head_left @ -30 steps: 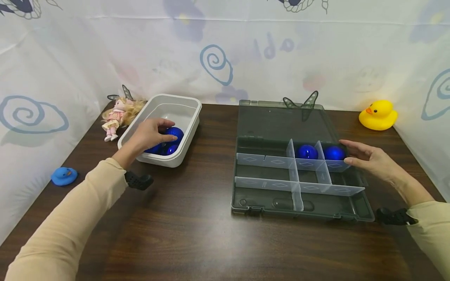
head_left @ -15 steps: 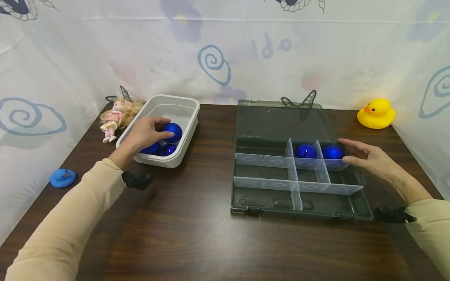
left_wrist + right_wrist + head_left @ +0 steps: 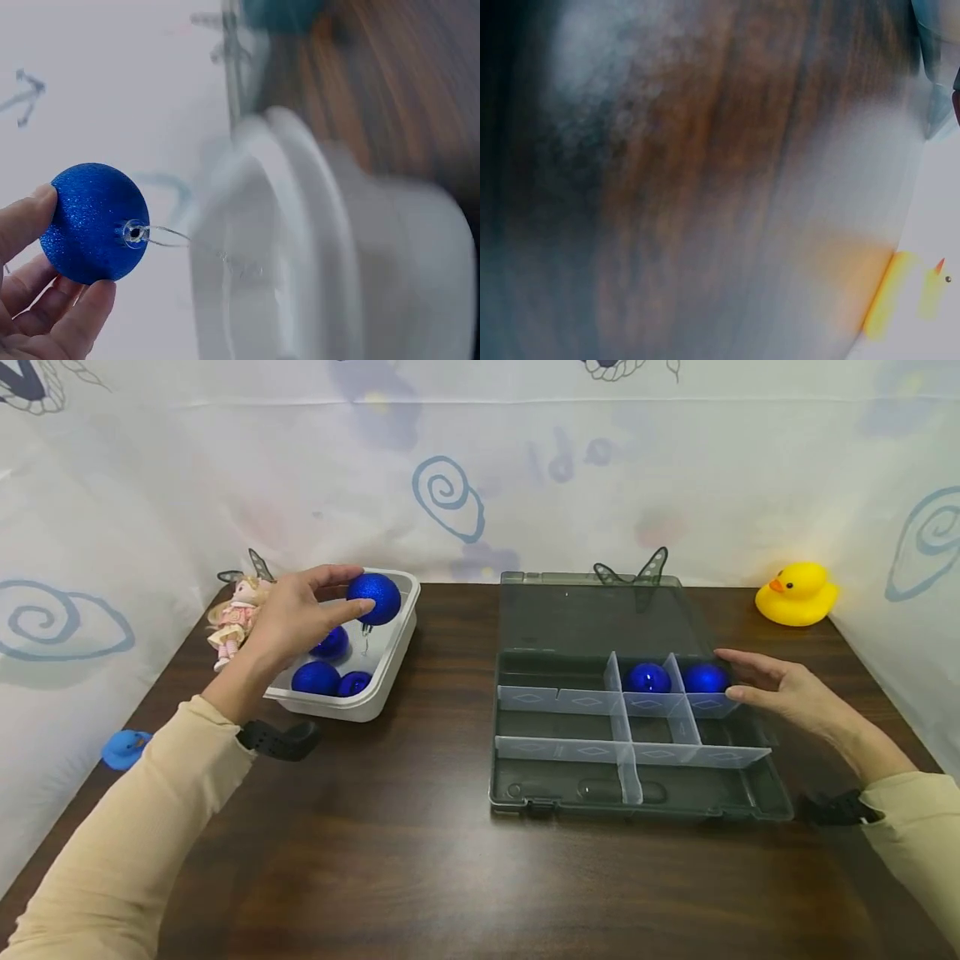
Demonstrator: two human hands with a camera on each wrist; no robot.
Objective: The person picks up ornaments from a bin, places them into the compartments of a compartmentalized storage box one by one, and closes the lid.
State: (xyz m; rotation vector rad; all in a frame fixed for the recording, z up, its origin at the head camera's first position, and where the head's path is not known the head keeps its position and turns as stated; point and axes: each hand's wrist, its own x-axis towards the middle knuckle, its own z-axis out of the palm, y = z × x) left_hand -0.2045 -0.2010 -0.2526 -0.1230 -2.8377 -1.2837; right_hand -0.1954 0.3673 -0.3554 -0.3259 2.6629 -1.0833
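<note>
Between thumb and fingers, my left hand pinches a glittery blue Christmas ball above the white plastic bin. Its clear cap and hanging loop show in the left wrist view, where the ball is large and near. Inside the bin lie 3 more blue balls. At the right edge of the grey divided box, my right hand has its fingers extended beside a matte blue ball; whether it touches that ball, I cannot tell. A shiny blue ball sits one compartment left.
Behind the compartments the box's lid lies open. A doll is left of the bin, and a blue toy duck sits near my left sleeve. The yellow duck stands at the back right of the brown table.
My left hand has lifted the glittery ball up out of the bin, uncovering another ball there. My right hand stays by the box's right edge. The head view has shifted slightly.
</note>
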